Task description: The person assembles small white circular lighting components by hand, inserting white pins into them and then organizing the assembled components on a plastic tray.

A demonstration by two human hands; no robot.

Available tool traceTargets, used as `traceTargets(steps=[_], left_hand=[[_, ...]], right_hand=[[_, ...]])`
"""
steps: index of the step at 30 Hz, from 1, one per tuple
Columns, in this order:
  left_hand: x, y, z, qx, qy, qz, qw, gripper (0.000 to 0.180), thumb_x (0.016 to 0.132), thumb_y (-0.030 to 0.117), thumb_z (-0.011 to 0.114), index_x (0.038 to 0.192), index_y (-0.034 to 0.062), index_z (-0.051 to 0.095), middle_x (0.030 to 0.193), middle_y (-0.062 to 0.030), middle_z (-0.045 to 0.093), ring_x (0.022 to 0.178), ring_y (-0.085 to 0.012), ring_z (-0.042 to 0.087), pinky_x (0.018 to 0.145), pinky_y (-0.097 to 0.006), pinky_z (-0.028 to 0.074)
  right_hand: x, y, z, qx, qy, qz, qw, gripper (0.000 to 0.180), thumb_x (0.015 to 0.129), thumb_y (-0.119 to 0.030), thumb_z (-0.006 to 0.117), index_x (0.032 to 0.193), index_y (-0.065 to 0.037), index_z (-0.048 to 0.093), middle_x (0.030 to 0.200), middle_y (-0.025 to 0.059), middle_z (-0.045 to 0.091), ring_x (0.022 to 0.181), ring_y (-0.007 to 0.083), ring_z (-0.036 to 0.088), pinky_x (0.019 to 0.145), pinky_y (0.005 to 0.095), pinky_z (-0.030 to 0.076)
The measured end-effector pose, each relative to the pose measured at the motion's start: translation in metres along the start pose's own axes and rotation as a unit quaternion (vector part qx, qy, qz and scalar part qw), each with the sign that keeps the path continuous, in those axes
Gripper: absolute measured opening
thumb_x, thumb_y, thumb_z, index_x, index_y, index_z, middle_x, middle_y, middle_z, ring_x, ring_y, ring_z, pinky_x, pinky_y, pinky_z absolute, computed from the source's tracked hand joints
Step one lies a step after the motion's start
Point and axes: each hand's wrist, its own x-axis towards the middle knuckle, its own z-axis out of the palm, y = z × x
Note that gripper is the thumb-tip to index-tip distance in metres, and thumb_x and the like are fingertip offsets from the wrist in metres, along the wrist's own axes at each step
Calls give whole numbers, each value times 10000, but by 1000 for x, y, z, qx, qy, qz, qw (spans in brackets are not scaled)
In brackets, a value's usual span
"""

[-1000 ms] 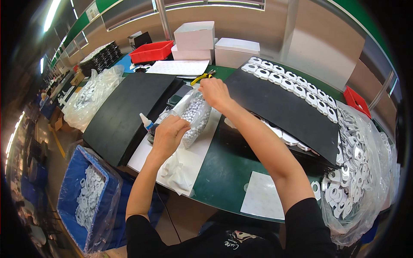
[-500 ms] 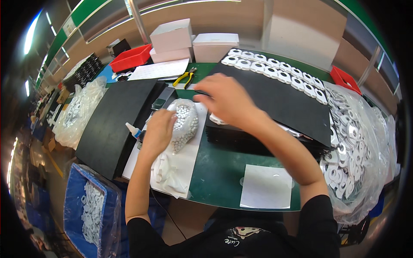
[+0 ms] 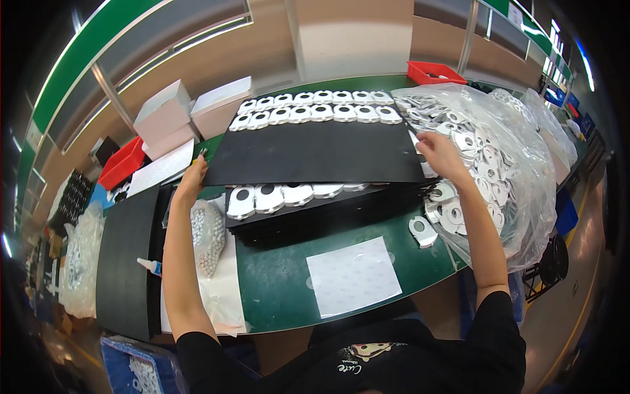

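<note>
Your black board [image 3: 315,157] sits over a dark stack [image 3: 328,218] on the table [image 3: 279,295], white pieces [image 3: 321,113] lining its far edge. Your left hand [image 3: 192,177] curls at the board's left edge, your right hand [image 3: 438,155] at its right; you can't tell whether either grips it.

Left hand [image 3: 192,177], right hand [image 3: 441,155] — wide apart, curled

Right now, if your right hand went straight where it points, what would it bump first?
Probably the black board, at its right edge; the right hand points leftward there. Depth is unclear, so it may already be touching.
</note>
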Motion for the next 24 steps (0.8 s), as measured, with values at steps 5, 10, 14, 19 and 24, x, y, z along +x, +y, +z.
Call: traceTargets(steps=[5,10,14,19,24], left_hand=[[-17,27,47,-184,-65,-96,976,325,942,341,473,1114,72,535,1074,-46,593,961,-171,576,869,-398,479],[-23,23,55,-236,-44,-57,969,327,967,296,410,1163,58,520,1100,-77,590,993,-177,566,929,-362,442],[-35,34,52,-237,-24,-9,971,330,964,219,380,1170,8,528,1133,-88,580,997,-172,563,927,-338,433],[-52,57,34,-200,-8,10,980,315,961,246,408,1142,30,548,1104,-65,588,969,-141,551,872,-313,426],[-74,74,34,-217,9,17,976,281,949,250,450,1116,53,560,1095,-41,583,964,-130,534,866,-310,416]], right_hand=[[-8,26,-12,-16,28,49,998,323,825,-203,582,1069,9,591,835,178,660,791,322,637,735,390,476],[-3,25,-9,9,89,46,995,297,847,-229,574,1056,-19,569,793,172,653,775,333,631,715,408,471],[4,20,0,0,159,47,986,272,871,-260,549,1046,-52,548,770,167,641,750,334,623,690,418,463],[21,22,-8,45,170,57,983,273,902,-327,509,1047,-100,554,757,124,606,710,265,599,655,378,449],[39,33,-27,98,191,-12,977,255,907,-286,523,1068,-91,553,721,82,576,658,188,550,630,328,437]])
